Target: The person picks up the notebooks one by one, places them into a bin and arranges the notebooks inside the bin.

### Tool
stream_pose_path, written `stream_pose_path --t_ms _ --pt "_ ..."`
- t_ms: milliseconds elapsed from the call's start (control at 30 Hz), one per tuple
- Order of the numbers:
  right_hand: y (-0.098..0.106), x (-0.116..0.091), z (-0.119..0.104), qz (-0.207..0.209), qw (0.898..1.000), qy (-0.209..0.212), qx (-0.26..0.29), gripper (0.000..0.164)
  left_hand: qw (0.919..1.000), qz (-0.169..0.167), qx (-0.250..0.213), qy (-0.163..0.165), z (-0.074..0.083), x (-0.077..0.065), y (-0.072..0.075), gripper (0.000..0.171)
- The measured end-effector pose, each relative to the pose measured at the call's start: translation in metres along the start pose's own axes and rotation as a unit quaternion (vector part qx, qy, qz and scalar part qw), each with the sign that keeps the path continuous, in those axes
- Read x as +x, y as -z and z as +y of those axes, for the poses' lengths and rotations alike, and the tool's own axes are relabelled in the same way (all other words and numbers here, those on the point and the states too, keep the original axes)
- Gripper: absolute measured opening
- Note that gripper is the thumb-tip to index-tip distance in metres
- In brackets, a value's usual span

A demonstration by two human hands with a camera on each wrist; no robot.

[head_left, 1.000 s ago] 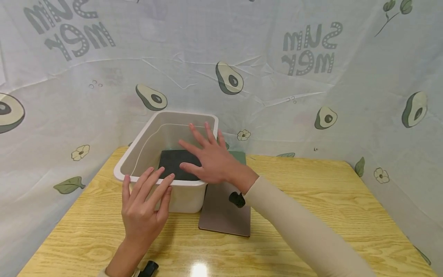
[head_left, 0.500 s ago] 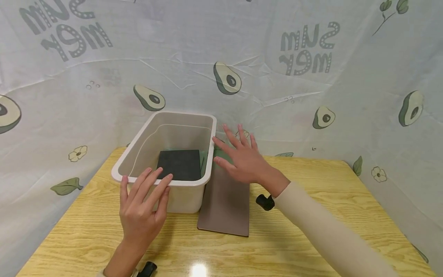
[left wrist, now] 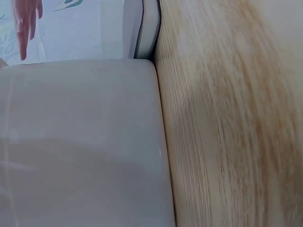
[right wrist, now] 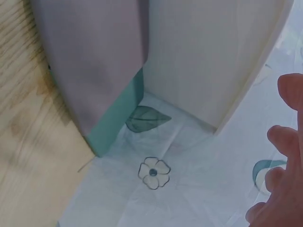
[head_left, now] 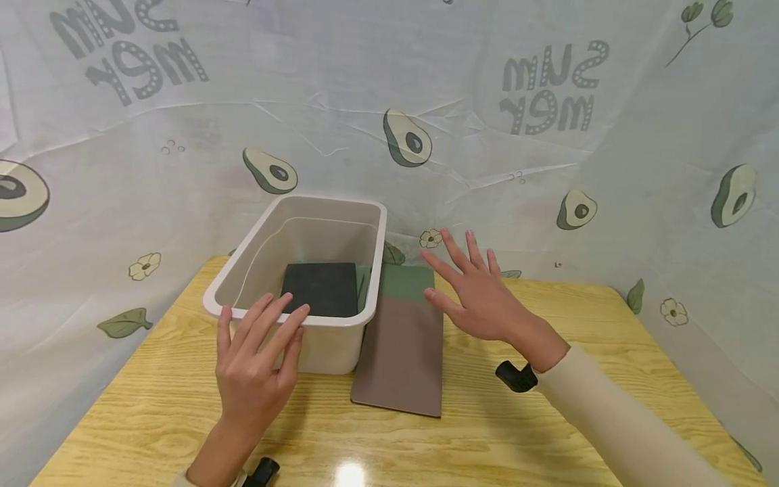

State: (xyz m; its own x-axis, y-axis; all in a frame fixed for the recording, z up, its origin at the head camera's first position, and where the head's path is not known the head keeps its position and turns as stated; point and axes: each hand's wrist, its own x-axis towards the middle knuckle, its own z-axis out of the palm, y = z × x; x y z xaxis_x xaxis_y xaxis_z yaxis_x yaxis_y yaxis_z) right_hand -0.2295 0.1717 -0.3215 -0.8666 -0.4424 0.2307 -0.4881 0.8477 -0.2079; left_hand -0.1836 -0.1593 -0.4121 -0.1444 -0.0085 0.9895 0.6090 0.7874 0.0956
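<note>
A cream plastic bin (head_left: 328,348) stands on the left of the table. My left hand (head_left: 255,362) lies with its fingertips on the bin's near rim, fingers extended. Inside the bin is a flat black book-like thing (head_left: 319,291), with something green beside and behind it. A two-tone brown and green book (head_left: 398,352) lies flat along the bin's right side; its pale page edge (left wrist: 150,28) shows in the left wrist view. My right hand (head_left: 481,297) hovers right of the book with its fingers spread, holding nothing. Its fingers (right wrist: 289,142) show at the right wrist view's edge.
A wood-grain table (head_left: 548,419) carries the bin and the book. Behind it hangs a pale cloth (head_left: 341,122) printed with avocados, leaves and lettering, close to the bin's far end. Small black cameras (head_left: 516,376) are worn on both wrists.
My right hand has moved right, from over the bin, across the book, to beyond the book's right edge. The left hand keeps its place on the rim.
</note>
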Motion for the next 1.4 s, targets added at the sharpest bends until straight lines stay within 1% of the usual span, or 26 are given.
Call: stream_pose_path --t_ms 167,333,400,500,633,733,900,1033,1133,1267,1333,1400 --pt "-0.004 -0.002 0.006 0.009 1.0 -0.007 0.007 0.07 1.0 -0.002 0.001 0.0 0.0 -0.002 0.0 0.028" --pt "-0.017 -0.005 0.006 0.001 1.0 -0.013 0.013 0.07 1.0 -0.007 0.001 0.001 -0.001 -0.003 -0.001 0.029" --pt "-0.026 -0.008 0.005 -0.013 1.0 -0.015 0.021 0.07 1.0 -0.007 0.001 0.001 -0.001 -0.003 -0.001 0.029" --pt "-0.042 -0.012 0.002 -0.045 0.998 -0.017 0.03 0.069 1.0 -0.009 0.001 0.001 -0.001 -0.003 0.0 0.029" --pt "-0.064 -0.018 -0.001 -0.097 0.994 -0.016 0.041 0.066 0.9999 -0.014 0.002 0.005 -0.001 -0.004 0.001 0.029" --pt "-0.076 -0.022 -0.003 -0.125 0.991 -0.015 0.048 0.065 0.9998 -0.017 0.001 0.006 0.0 -0.004 0.002 0.03" --pt "-0.087 -0.029 -0.004 -0.149 0.987 -0.017 0.052 0.064 0.9998 -0.017 0.001 0.006 0.0 -0.003 0.002 0.03" --pt "-0.09 -0.034 -0.002 -0.162 0.985 -0.026 0.054 0.066 0.9999 -0.015 0.0 0.006 0.0 -0.002 0.001 0.029" --pt "-0.09 -0.038 0.001 -0.161 0.983 -0.034 0.08 0.067 0.9998 -0.017 0.001 0.006 0.0 -0.002 0.001 0.03" --pt "-0.088 -0.039 0.006 -0.148 0.976 -0.041 0.152 0.069 0.9999 -0.015 0.0 0.005 0.0 -0.001 0.001 0.029" --pt "-0.086 -0.038 0.008 -0.137 0.97 -0.05 0.194 0.07 0.9999 -0.013 -0.001 0.005 0.0 -0.001 0.001 0.029" --pt "-0.083 -0.037 0.01 -0.126 0.96 -0.077 0.238 0.072 0.9999 -0.011 -0.002 0.005 0.0 -0.001 0.001 0.029"
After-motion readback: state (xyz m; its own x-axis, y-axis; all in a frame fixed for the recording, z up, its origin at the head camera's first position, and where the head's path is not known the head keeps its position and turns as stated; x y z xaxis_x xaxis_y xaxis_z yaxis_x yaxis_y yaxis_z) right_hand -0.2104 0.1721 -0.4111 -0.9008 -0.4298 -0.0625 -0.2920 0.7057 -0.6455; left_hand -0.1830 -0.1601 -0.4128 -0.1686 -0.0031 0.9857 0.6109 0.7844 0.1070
